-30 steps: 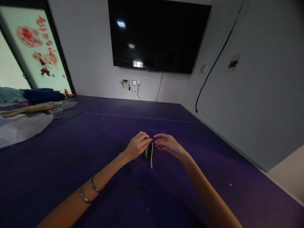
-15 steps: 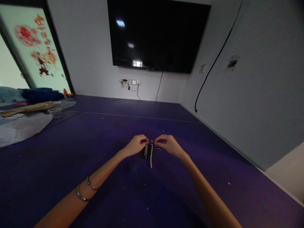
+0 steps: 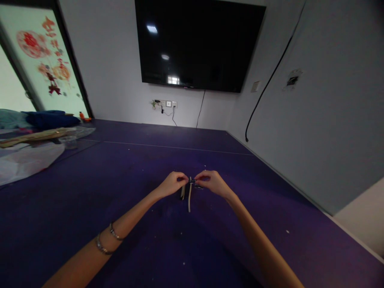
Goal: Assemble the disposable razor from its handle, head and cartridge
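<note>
My left hand (image 3: pixel 176 182) and my right hand (image 3: pixel 211 181) face each other just above the purple surface (image 3: pixel 120 232). Thumb and fingertips of each are pinched on the ends of a small dark strip (image 3: pixel 192 181). A pale, cord-like strip (image 3: pixel 189 200) runs down from the middle of that dark strip, its lower end slightly bent. Below my left fingers is a dark piece with pale lengths (image 3: pixel 183 193), partly hidden by the hand. Another small dark item (image 3: pixel 198 187) shows under my right fingers; its kind is too small to make out.
White plastic sheeting (image 3: pixel 33 162), a flattened brownish piece (image 3: pixel 39 137) and dark blue cloth (image 3: pixel 51 119) lie at the left. A black cable (image 3: pixel 265 88) hangs along the right wall. A large television (image 3: pixel 201 44) is mounted on the far wall above some sockets (image 3: pixel 168 104).
Both hands keep their pinch on the small dark strip and have hardly moved. The pale strip's lower end has shifted very slightly left, along with a slight shift of the whole view.
</note>
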Action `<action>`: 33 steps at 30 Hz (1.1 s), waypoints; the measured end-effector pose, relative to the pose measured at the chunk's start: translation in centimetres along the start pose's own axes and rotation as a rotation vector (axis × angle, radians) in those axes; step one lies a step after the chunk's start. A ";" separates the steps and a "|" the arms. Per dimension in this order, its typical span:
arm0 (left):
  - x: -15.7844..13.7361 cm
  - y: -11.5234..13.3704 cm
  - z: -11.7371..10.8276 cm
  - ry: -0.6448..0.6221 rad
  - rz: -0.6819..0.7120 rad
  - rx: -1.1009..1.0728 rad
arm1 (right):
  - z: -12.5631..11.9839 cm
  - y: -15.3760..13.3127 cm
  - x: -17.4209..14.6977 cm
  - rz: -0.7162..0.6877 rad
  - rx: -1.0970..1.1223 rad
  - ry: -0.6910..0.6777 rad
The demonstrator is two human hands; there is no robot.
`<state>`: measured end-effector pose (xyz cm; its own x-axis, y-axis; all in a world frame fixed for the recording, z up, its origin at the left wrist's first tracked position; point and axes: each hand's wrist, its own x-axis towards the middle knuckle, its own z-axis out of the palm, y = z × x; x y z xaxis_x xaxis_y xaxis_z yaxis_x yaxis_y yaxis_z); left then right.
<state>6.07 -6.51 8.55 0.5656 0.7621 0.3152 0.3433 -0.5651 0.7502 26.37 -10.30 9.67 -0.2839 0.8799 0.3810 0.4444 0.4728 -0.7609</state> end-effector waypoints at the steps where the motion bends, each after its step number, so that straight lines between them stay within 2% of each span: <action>1: 0.1 0.0 0.1 -0.003 -0.014 -0.021 | -0.1 0.0 0.0 0.000 -0.004 0.004; 6: 0.7 -0.1 0.7 -0.038 -0.119 -0.137 | -0.5 0.2 0.1 0.023 0.037 0.000; 9: 1.2 -0.1 0.9 -0.054 -0.082 -0.147 | -0.9 0.8 0.2 0.071 0.106 -0.006; 14: 2.5 -0.2 1.3 0.005 0.066 0.091 | -2.1 3.1 0.2 0.164 0.141 0.092; 18: 3.6 -0.9 2.6 -0.114 0.164 0.395 | -2.4 5.7 0.1 0.256 0.128 0.163; 22: 4.7 -2.2 4.3 -0.238 0.166 0.591 | -1.9 7.9 0.0 0.335 0.098 0.202; 27: 5.5 -4.1 5.6 -0.290 0.142 0.638 | -0.9 9.4 -0.1 0.408 0.076 0.215; 33: 5.6 -5.1 5.9 -0.289 0.165 0.652 | -0.1 10.0 -0.2 0.394 0.016 0.195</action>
<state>11.91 -1.26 3.07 0.7931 0.5876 0.1605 0.5619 -0.8075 0.1795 30.93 -5.76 2.06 0.0717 0.9860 0.1509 0.4732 0.0995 -0.8753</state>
